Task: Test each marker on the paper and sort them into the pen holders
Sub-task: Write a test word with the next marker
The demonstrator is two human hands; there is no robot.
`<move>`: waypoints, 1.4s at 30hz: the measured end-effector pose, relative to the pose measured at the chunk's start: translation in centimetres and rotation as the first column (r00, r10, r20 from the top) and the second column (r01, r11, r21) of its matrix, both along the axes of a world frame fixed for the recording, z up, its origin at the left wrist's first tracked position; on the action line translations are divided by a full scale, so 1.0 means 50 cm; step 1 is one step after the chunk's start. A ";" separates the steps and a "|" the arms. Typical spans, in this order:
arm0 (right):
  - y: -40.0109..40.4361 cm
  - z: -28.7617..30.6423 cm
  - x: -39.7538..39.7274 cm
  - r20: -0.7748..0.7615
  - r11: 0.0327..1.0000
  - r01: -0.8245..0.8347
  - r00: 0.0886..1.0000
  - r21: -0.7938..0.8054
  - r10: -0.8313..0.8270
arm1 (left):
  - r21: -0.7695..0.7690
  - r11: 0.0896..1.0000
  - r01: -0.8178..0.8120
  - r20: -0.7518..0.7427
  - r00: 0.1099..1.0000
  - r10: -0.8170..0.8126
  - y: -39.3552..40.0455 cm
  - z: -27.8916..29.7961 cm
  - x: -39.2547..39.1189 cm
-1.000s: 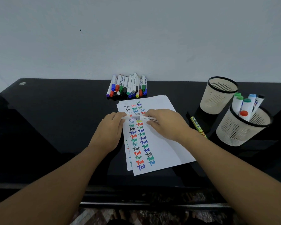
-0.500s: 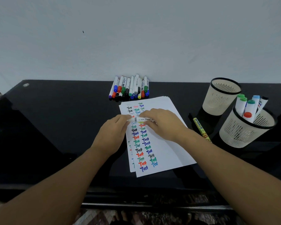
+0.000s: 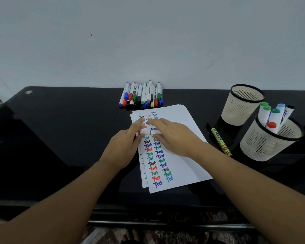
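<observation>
Both my hands meet over a stack of white paper (image 3: 183, 155) covered in coloured "Test" marks. A white marker (image 3: 150, 132) lies crosswise between them. My left hand (image 3: 123, 147) pinches its left end and my right hand (image 3: 173, 136) grips its right part. A pile of several markers (image 3: 142, 95) lies at the table's back by the wall. At the right stand two cream mesh pen holders: the far holder (image 3: 241, 110) looks empty, the near holder (image 3: 264, 147) contains several fat markers (image 3: 273, 118).
A yellow marker (image 3: 221, 142) lies loose on the black glass table (image 3: 60, 138) between the paper and the holders. A plain wall rises right behind the table. The table's front edge runs below my forearms.
Both hands stayed over the paper's upper part with the marker between them. My fingers shifted slightly along the marker, and the hands drew a bit closer together.
</observation>
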State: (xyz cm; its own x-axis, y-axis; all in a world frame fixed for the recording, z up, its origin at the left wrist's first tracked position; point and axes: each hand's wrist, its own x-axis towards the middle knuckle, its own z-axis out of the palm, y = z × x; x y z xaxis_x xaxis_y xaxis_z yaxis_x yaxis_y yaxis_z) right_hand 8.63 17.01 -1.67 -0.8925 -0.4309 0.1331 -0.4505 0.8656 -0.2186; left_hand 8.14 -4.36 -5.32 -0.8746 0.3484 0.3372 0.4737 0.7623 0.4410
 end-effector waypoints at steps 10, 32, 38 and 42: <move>0.012 0.004 0.010 0.002 0.994 0.025 1.000 -0.108 -0.025 | 0.002 1.000 -0.028 0.008 1.000 0.028 0.002 -0.005 -0.009; 0.070 0.026 0.049 0.396 0.605 0.402 0.906 -0.687 -0.153 | -0.125 0.992 0.015 0.085 0.996 -0.004 -0.001 -0.006 -0.016; 0.088 0.027 0.096 0.400 0.529 0.473 0.880 -0.705 -0.255 | -0.242 0.965 0.101 0.336 0.942 -0.015 0.010 0.016 -0.012; 0.098 0.027 0.126 0.282 0.622 0.489 0.869 -0.611 -0.406 | -0.390 0.904 0.174 0.345 0.938 -0.032 0.036 0.021 0.013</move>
